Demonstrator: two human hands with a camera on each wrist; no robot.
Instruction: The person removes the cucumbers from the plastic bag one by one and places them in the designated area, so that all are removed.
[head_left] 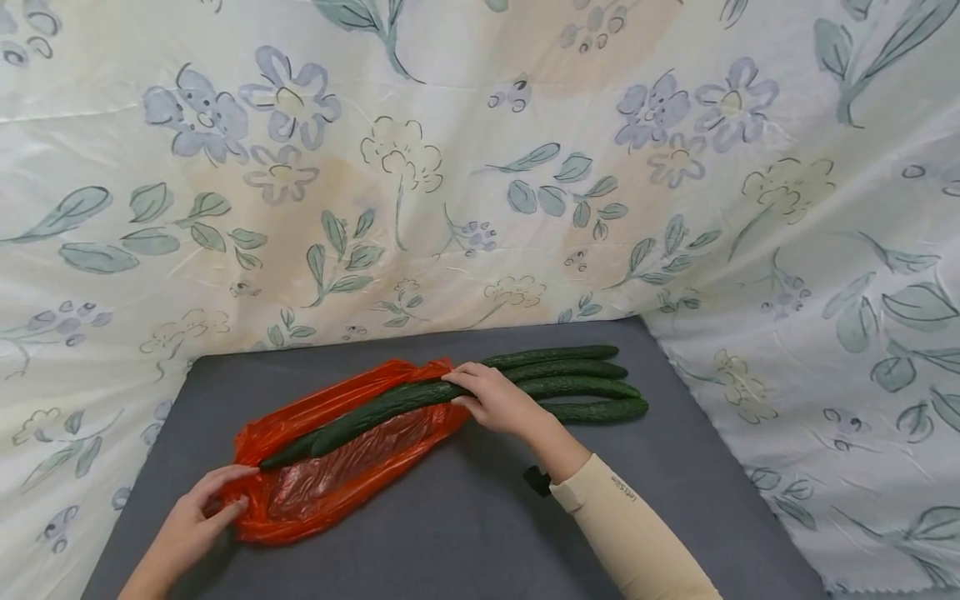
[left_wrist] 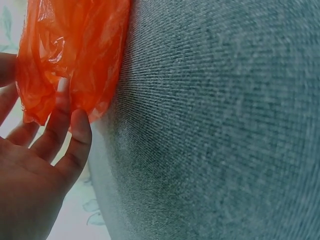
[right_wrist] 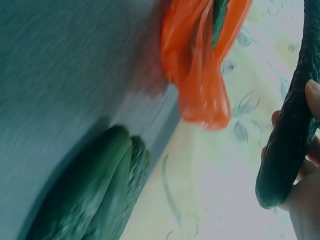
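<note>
An orange-red plastic bag (head_left: 405,458) lies spread on the grey surface. My left hand (head_left: 197,518) holds its near left end; in the left wrist view, fingers (left_wrist: 80,135) lie against the crinkled plastic. My right hand (head_left: 498,400) grips a long dark green cucumber (right_wrist: 292,135) near one end, thumb on one side and fingers on the other. This cucumber slants over the bag, its far tip toward my left hand. Another cucumber (right_wrist: 220,22) shows inside the bag in the right wrist view, mostly covered by the held one in the head view.
Several cucumbers (head_left: 592,387) lie side by side to the right, partly behind my right hand. The grey tabletop (head_left: 450,533) ends against a floral cloth (head_left: 465,183) hanging at the back and sides.
</note>
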